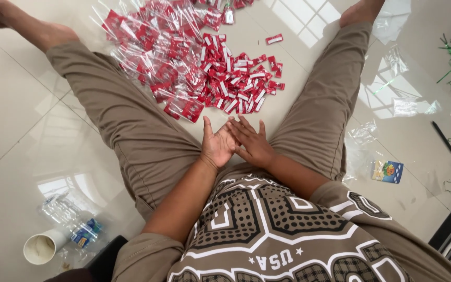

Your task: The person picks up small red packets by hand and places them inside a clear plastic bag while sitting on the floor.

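A person sits on a pale tiled floor (22, 130) with legs spread. Between the legs lies a wide heap of clear bagged red sachets (157, 47), and beside it a smaller pile of loose red sachets (238, 83). Both lie just beyond the fingertips, untouched. The left hand (217, 146) and right hand (251, 143) are open and empty, fingers spread, touching each other. At lower left lie a crushed plastic bottle (71, 222) and a paper cup (40, 246).
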